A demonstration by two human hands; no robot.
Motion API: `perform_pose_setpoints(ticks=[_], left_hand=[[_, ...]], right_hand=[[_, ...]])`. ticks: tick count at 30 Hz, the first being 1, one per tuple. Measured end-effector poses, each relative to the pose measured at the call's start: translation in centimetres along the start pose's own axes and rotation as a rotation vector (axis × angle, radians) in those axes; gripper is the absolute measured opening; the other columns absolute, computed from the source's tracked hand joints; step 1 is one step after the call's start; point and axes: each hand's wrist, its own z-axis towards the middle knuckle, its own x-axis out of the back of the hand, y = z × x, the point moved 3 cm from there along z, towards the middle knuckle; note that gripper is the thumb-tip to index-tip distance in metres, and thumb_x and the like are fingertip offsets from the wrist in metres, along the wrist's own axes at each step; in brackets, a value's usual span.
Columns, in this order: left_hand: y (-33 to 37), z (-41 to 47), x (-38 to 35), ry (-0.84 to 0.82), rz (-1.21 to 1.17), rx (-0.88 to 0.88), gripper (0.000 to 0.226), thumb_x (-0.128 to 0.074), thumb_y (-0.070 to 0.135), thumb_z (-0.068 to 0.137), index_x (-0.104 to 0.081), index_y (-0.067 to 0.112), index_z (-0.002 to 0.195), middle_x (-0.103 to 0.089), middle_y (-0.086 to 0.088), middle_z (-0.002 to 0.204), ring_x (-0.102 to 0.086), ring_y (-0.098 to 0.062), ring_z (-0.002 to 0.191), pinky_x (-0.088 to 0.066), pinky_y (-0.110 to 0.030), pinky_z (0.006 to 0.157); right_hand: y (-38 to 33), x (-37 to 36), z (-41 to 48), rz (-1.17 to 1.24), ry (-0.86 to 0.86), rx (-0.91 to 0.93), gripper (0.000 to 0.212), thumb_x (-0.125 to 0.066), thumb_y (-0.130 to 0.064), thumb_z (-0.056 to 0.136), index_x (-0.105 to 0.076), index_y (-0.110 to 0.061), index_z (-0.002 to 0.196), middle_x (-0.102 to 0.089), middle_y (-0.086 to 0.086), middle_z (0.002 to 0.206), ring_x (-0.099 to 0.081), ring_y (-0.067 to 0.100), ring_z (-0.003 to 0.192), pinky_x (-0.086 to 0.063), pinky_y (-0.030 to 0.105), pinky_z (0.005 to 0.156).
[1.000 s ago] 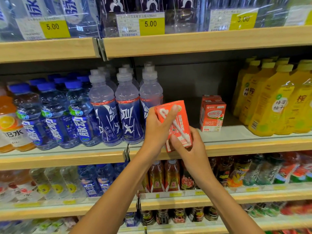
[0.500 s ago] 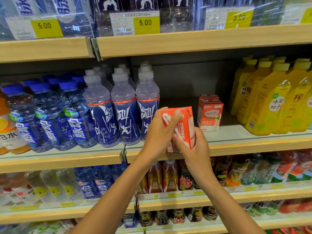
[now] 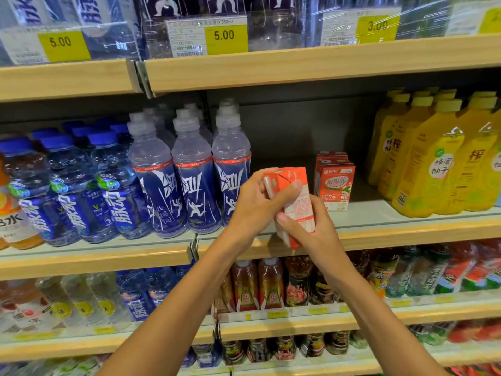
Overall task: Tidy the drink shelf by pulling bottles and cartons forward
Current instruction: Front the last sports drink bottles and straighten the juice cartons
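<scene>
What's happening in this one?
A person at a drink shelf holds a small red carton in both hands, tilted, just in front of the middle shelf's edge. The left hand grips its top and the right hand grips its lower part. More red cartons stand set back on the shelf, between the blue bottles and the yellow bottles.

- left price tag (image 3: 60, 42): "5.00"
- middle price tag (image 3: 224, 35): "5.00", with "550ml" above it (the rest is too fine to read)
- right price tag (image 3: 377, 25): "3.00", hazy
- blue bottles (image 3: 119, 213): "脉动"
- shelf carton (image 3: 336, 185): "酸酸乳"
- yellow bottles (image 3: 439, 169): "蜂蜜柚子" on one, "榨" on its neighbour
- held carton (image 3: 301, 207): print too blurred to read
</scene>
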Motion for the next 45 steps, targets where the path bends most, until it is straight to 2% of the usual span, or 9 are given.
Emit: perform_pose_setpoints(ticks=[8, 13, 17, 25, 29, 33, 40, 43, 45], left_hand=[[-0.5, 0.1, -0.9, -0.096, -0.036, 0.007, 0.073, -0.066, 0.043, 0.074, -0.045, 0.016, 0.138, -0.062, -0.003, 0.126, -0.06, -0.013, 0.115, -0.051, -0.031, 0.097], [-0.5, -0.7, -2.7, 0.064, 0.1, -0.07, 0.038, -0.06, 0.042, 0.089, -0.057, 0.02, 0.12, -0.069, 0.01, 0.1, -0.067, 0.001, 0.09, -0.057, -0.025, 0.081], [-0.3, -0.6, -3.3, 0.245, 0.132, -0.08, 0.037, -0.068, 0.047, 0.082, -0.048, 0.032, 0.11, -0.06, 0.021, 0.09, -0.064, 0.008, 0.08, -0.051, -0.009, 0.067], [-0.6, 0.5, -1.3, 0.146, -0.109, 0.006, 0.03, -0.065, 0.038, 0.086, -0.053, 0.024, 0.109, -0.068, 0.004, 0.103, -0.07, -0.006, 0.087, -0.056, -0.017, 0.068], [-0.9, 0.4, -1.2, 0.069, -0.082, 0.003, 0.055, -0.059, 0.056, 0.072, -0.052, 0.022, 0.115, -0.068, 0.004, 0.105, -0.07, -0.005, 0.089, -0.057, -0.019, 0.07], [-1.7, 0.6, -0.9, 0.026, 0.022, -0.044, 0.043, -0.055, 0.059, 0.071, -0.051, 0.03, 0.102, -0.065, 0.01, 0.098, -0.066, 0.006, 0.084, -0.051, -0.011, 0.064], [-6.0, -1.1, 0.8, 0.239, 0.718, -0.503, 0.037, -0.046, 0.038, 0.099, -0.054, 0.012, 0.122, -0.061, -0.002, 0.118, -0.058, -0.007, 0.105, -0.048, -0.02, 0.082], [-8.8, -1.9, 0.6, 0.103, 1.132, -0.995, 0.023, -0.051, 0.016, 0.094, -0.062, -0.001, 0.105, -0.067, -0.014, 0.098, -0.065, -0.023, 0.086, -0.055, -0.033, 0.07], [-10.2, -1.6, 0.9, -0.028, 1.242, -1.113, 0.024, -0.052, 0.016, 0.093, -0.059, -0.002, 0.108, -0.068, -0.016, 0.098, -0.065, -0.026, 0.086, -0.056, -0.036, 0.072]], right_hand=[[0.7, 0.7, 0.2, 0.016, 0.055, -0.078, 0.066, -0.069, -0.051, 0.069, -0.053, -0.021, 0.125, -0.066, -0.009, 0.109, -0.063, -0.005, 0.094, -0.049, 0.008, 0.069], [0.4, 0.7, 0.6, -0.169, 0.286, 0.06, 0.049, -0.07, -0.012, 0.081, -0.046, -0.017, 0.124, -0.058, -0.012, 0.101, -0.058, -0.011, 0.087, -0.045, 0.003, 0.064], [0.4, 0.1, 0.6, -0.251, 0.319, 0.115, 0.066, -0.076, -0.015, 0.079, -0.036, -0.018, 0.132, -0.052, -0.004, 0.12, -0.054, 0.004, 0.107, -0.045, 0.008, 0.078], [0.0, 1.7, 0.9, -0.103, -0.01, -0.026, 0.067, -0.059, -0.057, 0.075, -0.043, -0.024, 0.131, -0.062, -0.011, 0.115, -0.063, -0.003, 0.1, -0.054, 0.02, 0.086], [0.3, 2.7, 1.6, -0.173, -0.114, -0.052, 0.052, -0.058, -0.051, 0.079, -0.057, -0.02, 0.12, -0.07, -0.007, 0.108, -0.066, 0.002, 0.098, -0.054, 0.026, 0.087], [0.9, 3.1, 2.2, -0.28, -0.138, -0.037, 0.05, -0.063, -0.044, 0.079, -0.058, -0.014, 0.119, -0.07, -0.004, 0.107, -0.066, 0.007, 0.099, -0.054, 0.031, 0.089], [3.3, 3.7, 4.5, -0.392, 0.05, -0.034, 0.045, -0.064, -0.033, 0.087, -0.053, -0.012, 0.125, -0.065, -0.003, 0.113, -0.061, 0.006, 0.101, -0.049, 0.019, 0.084], [4.2, 3.2, 5.6, -0.434, 0.091, -0.026, 0.044, -0.067, -0.03, 0.086, -0.052, -0.012, 0.123, -0.061, -0.008, 0.105, -0.057, -0.003, 0.089, -0.045, 0.006, 0.071], [5.0, 2.7, 6.2, -0.44, 0.107, -0.044, 0.044, -0.067, -0.029, 0.087, -0.051, -0.011, 0.124, -0.062, -0.007, 0.106, -0.057, -0.002, 0.088, -0.045, 0.007, 0.069]])
